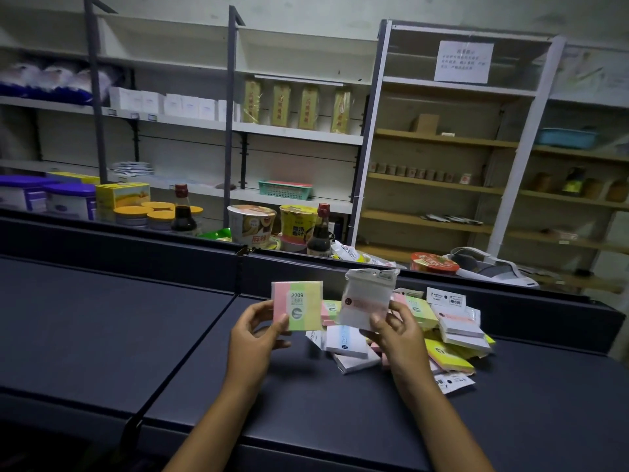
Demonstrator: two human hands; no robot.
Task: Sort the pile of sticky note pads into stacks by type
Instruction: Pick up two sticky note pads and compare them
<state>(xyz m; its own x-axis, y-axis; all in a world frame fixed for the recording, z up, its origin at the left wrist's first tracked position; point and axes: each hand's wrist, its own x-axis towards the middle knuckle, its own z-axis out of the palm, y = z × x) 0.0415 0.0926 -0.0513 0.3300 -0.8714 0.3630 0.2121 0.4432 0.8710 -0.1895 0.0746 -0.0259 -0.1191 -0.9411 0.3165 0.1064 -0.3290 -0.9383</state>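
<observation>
Above a dark bench [102, 335], the left hand [253, 338] pinches a pink-green-yellow striped pad [301, 306]. The right hand [396, 330] pinches a clear-bagged white pad [366, 301]. Behind them lies the unsorted pile [452, 335].

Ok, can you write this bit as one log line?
left hand: holds pink-green-yellow striped pad | right hand: holds clear-bagged white pad | pile: unsorted

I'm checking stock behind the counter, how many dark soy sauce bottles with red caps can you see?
2. One soy sauce bottle stands behind the counter ledge at left, beside the yellow-lidded tins. The other stands further right, next to the instant noodle cups. More may be hidden behind the ledge.
</observation>
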